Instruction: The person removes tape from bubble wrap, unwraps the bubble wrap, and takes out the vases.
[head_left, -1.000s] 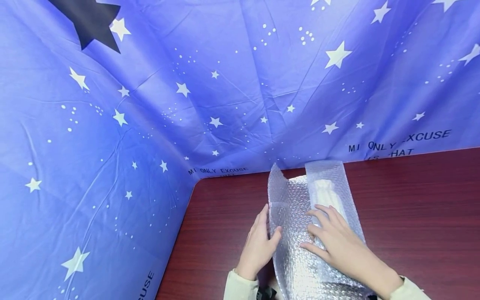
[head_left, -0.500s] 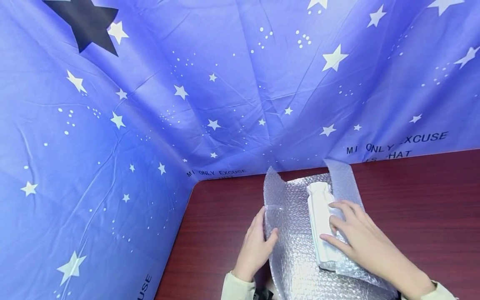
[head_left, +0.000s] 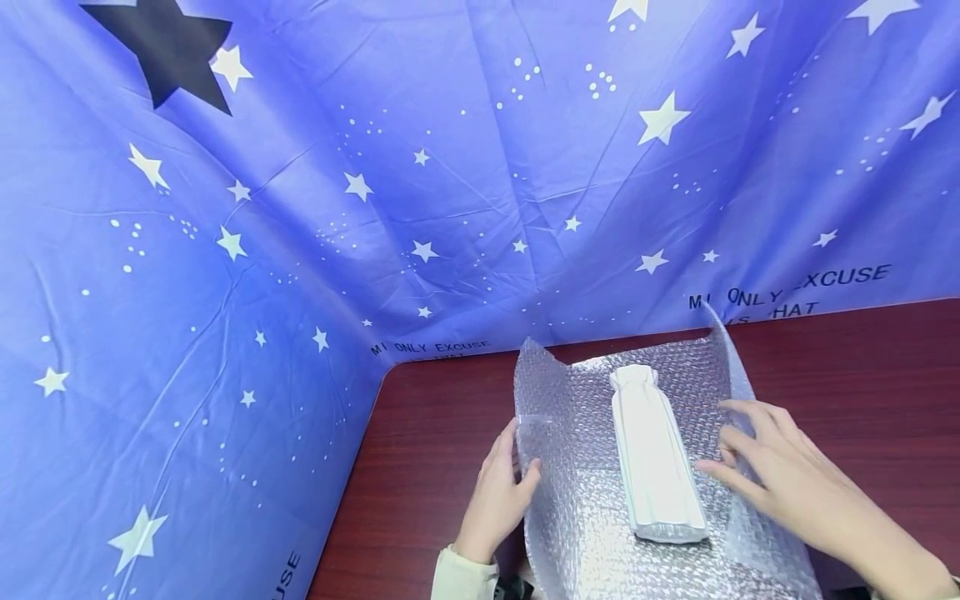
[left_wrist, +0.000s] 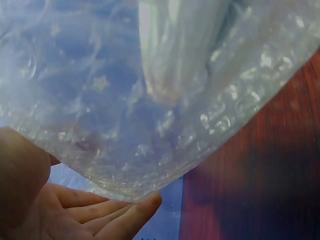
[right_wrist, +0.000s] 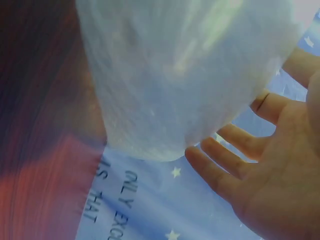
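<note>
1. blue star-printed cloth [head_left: 427,192] behind and to the left of both grips; dark red tabletop [head_left: 420,442] beneath.

2. left hand [head_left: 495,492]: nipping the raised left side of the bubble wrap [head_left: 577,517], thumb inward, fingers along the outer face. best to pinch lightly and hold this side upright, as a steady anchor for the opposite one.

3. between the two grips: white fluted piece [head_left: 656,458], perhaps a vase, lying on the silvery sheet, apart from both hands, with necked end away from the person. probably breakable; better to shift the wrap than to shove the piece, and to watch for sliding on the slick bubbles.

4. right hand [head_left: 795,475]: touching the raised right flap [head_left: 731,358], just right of the white piece; cannot tell whether pinching or merely pressing. worth moving that edge slowly, thumb clear of the piece, with even tension along the length to avoid creases.
</note>
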